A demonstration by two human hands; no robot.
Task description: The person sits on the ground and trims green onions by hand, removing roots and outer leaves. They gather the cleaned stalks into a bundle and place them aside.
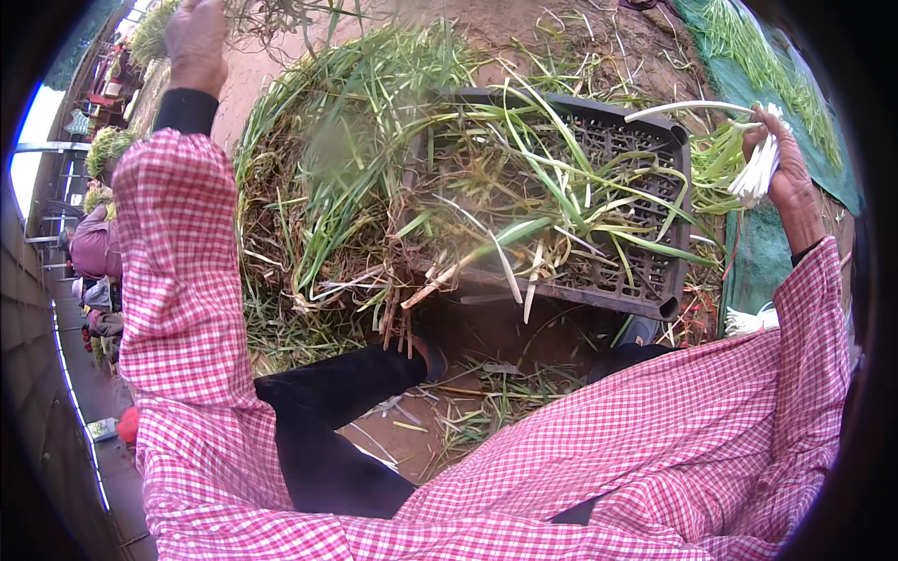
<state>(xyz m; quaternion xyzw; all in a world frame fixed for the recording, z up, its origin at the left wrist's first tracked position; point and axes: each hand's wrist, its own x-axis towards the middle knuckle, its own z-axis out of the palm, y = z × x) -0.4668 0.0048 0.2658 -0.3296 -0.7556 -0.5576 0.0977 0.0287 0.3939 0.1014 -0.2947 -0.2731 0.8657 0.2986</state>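
Note:
My right hand (789,165) is raised at the right, closed around a bunch of cleaned white stalks (754,168), which look like spring onions. One long pale stalk (684,106) sticks out leftward from that hand, over the crate's corner. At the upper left, my left hand (195,49) reaches to the picture's edge, which cuts off its fingers. Brown roots and leaves (270,17) show beside it; whether it grips them is unclear. Before me lies a black plastic crate (596,298), strewn with loose green leaves, stalks and root scraps (484,182).
A big heap of rooted green stalks (330,168) lies left of the crate. Green netting (761,259) at the right bears cleaned bunches (747,321) and spread greens (772,70). My foot (431,357) is close under the crate. Other people (98,242) sit at the far left.

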